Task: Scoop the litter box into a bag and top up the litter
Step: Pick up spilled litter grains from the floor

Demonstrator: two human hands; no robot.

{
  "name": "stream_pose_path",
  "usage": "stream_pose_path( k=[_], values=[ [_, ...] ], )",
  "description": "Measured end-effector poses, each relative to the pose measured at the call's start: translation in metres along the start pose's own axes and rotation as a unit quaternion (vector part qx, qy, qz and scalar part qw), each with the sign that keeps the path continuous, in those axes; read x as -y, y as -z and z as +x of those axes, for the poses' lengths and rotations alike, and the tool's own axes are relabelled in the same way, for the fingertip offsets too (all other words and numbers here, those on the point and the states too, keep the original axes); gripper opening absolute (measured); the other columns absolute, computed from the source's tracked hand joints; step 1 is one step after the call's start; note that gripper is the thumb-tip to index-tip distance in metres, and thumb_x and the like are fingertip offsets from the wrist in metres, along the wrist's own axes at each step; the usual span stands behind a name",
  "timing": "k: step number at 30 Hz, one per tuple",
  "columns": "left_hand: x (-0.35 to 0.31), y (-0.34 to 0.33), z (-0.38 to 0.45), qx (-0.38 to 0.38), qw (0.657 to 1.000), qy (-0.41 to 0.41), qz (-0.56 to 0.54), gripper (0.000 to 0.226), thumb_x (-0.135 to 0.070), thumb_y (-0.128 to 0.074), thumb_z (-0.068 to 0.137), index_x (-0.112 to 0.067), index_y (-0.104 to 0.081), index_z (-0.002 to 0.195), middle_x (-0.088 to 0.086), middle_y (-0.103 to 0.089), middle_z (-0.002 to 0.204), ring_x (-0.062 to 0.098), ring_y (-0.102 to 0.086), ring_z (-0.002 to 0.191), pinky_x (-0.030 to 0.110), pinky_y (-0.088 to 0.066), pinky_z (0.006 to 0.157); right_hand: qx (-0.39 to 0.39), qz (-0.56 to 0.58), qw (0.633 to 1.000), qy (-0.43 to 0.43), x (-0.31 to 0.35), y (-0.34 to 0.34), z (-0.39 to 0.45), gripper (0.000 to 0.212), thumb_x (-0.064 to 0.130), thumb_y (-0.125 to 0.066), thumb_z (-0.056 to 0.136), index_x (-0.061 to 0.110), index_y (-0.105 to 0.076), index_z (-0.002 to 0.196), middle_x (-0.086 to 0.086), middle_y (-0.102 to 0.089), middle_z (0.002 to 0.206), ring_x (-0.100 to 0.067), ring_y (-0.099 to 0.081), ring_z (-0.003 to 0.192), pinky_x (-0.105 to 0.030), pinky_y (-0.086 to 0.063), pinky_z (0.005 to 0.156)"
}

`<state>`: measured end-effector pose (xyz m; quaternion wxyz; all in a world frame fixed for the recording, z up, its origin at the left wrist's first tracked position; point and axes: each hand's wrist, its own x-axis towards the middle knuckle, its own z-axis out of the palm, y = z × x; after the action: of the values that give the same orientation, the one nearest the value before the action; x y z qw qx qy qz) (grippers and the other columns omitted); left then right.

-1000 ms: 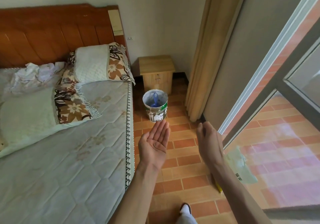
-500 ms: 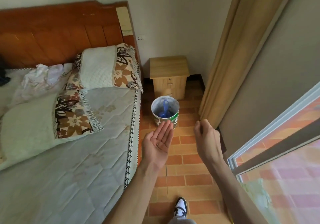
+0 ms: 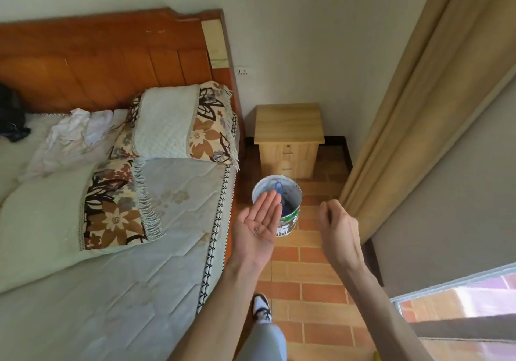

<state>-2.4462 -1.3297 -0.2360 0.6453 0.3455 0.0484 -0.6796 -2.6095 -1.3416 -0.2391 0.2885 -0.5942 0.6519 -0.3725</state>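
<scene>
A white round bucket (image 3: 291, 193) with a green printed band stands on the tiled floor beside the bed, and something blue (image 3: 279, 186) lies inside it. My left hand (image 3: 258, 222) is held flat, palm up, just in front of the bucket's rim, with a few small dark grains on the palm. My right hand (image 3: 336, 228) hovers to the right of the bucket with loosely curled fingers, and it holds nothing. No litter box or bag shows in view.
A bed (image 3: 111, 249) with pillows fills the left. A small wooden nightstand (image 3: 289, 140) stands behind the bucket against the wall. A beige curtain (image 3: 418, 95) hangs on the right, and a glass door frame (image 3: 452, 293) sits at the lower right. My shoe (image 3: 262, 307) rests on the orange tiles.
The view has moved closer to the bucket and turned left, away from the glass door. My left hand now reaches the bucket's rim, and my right fingers have curled more.
</scene>
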Motion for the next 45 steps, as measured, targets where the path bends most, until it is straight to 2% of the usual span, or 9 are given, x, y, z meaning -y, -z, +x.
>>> stream_pose_path(
  k=[6,9,16,19,23,30,35,39,45],
  values=[
    [-0.019,-0.02,0.077,-0.017,1.0,-0.005,0.004,0.046,-0.019,-0.031,0.109,0.006,-0.066,0.126,0.023,-0.07,0.127,0.034,-0.068,0.12,0.042,-0.049,0.11,0.016,0.016,1.0,0.003,0.006,-0.021,0.077,0.035,0.012,-0.046,0.104,0.018,-0.039,0.07,0.006,-0.045,0.057,-0.005,-0.045,0.047,-0.018,-0.034,0.043],
    [-0.031,-0.03,0.118,-0.025,1.0,-0.006,0.008,0.044,-0.017,-0.033,0.107,0.006,-0.065,0.127,0.022,-0.07,0.127,0.034,-0.068,0.119,0.04,-0.054,0.105,0.011,0.029,0.999,0.007,0.007,-0.037,0.117,0.037,0.009,-0.047,0.103,0.02,-0.038,0.069,0.004,-0.044,0.057,-0.006,-0.041,0.047,-0.014,-0.03,0.041],
    [-0.067,-0.052,0.223,-0.042,0.999,-0.002,-0.012,0.045,-0.016,-0.03,0.107,0.007,-0.063,0.128,0.024,-0.069,0.128,0.035,-0.069,0.117,0.042,-0.048,0.108,0.0,0.03,0.999,-0.017,-0.013,-0.085,0.201,0.038,0.013,-0.049,0.104,0.019,-0.038,0.068,0.007,-0.038,0.052,-0.011,-0.028,0.048,-0.033,-0.029,0.045],
    [-0.077,-0.06,0.272,-0.036,0.999,0.002,-0.016,0.046,-0.016,-0.029,0.107,0.008,-0.062,0.129,0.025,-0.069,0.128,0.035,-0.069,0.117,0.042,-0.047,0.109,0.015,0.027,0.999,-0.022,-0.025,-0.111,0.236,0.036,0.013,-0.05,0.104,0.018,-0.042,0.069,0.007,-0.04,0.052,-0.011,-0.032,0.046,-0.023,-0.027,0.043],
    [-0.08,-0.059,0.334,-0.042,0.999,0.012,-0.009,0.047,-0.018,-0.029,0.108,0.008,-0.062,0.128,0.025,-0.069,0.127,0.036,-0.069,0.117,0.043,-0.047,0.109,0.033,0.018,0.999,-0.033,-0.047,-0.147,0.281,0.037,0.013,-0.05,0.104,0.02,-0.04,0.069,0.006,-0.039,0.053,-0.011,-0.033,0.047,-0.02,-0.025,0.043],
    [-0.062,-0.002,0.445,-0.08,0.996,0.027,0.003,0.049,-0.02,-0.029,0.105,0.008,-0.065,0.124,0.026,-0.069,0.126,0.035,-0.069,0.117,0.041,-0.056,0.1,0.044,-0.012,0.998,-0.045,-0.124,-0.222,0.352,0.04,0.009,-0.053,0.102,0.024,-0.04,0.067,0.007,-0.038,0.049,-0.01,-0.039,0.045,-0.014,-0.025,0.042],
    [-0.045,0.04,0.518,-0.097,0.995,0.025,0.027,0.05,-0.02,-0.028,0.105,0.008,-0.066,0.121,0.026,-0.071,0.123,0.035,-0.07,0.116,0.043,-0.05,0.106,0.061,-0.031,0.997,-0.038,-0.187,-0.277,0.38,0.03,0.007,-0.054,0.101,0.016,-0.047,0.073,0.008,-0.041,0.049,-0.007,-0.047,0.045,-0.011,-0.027,0.04],
    [-0.025,0.072,0.57,-0.101,0.993,0.007,0.055,0.051,-0.022,-0.027,0.106,0.007,-0.066,0.121,0.023,-0.073,0.12,0.032,-0.071,0.114,0.041,-0.051,0.103,0.07,-0.036,0.996,-0.037,-0.241,-0.315,0.396,0.029,0.011,-0.053,0.102,0.015,-0.048,0.073,0.002,-0.042,0.05,-0.012,-0.038,0.046,-0.018,-0.028,0.042],
    [0.01,0.114,0.63,-0.154,0.972,-0.04,0.17,0.055,-0.022,-0.021,0.107,0.001,-0.071,0.114,0.017,-0.078,0.109,0.025,-0.075,0.105,0.038,-0.054,0.1,0.077,-0.052,0.994,-0.055,-0.303,-0.354,0.408,0.03,0.019,-0.052,0.102,0.013,-0.046,0.074,-0.007,-0.044,0.055,-0.025,-0.032,0.062,-0.019,-0.032,0.049]
  ],
)
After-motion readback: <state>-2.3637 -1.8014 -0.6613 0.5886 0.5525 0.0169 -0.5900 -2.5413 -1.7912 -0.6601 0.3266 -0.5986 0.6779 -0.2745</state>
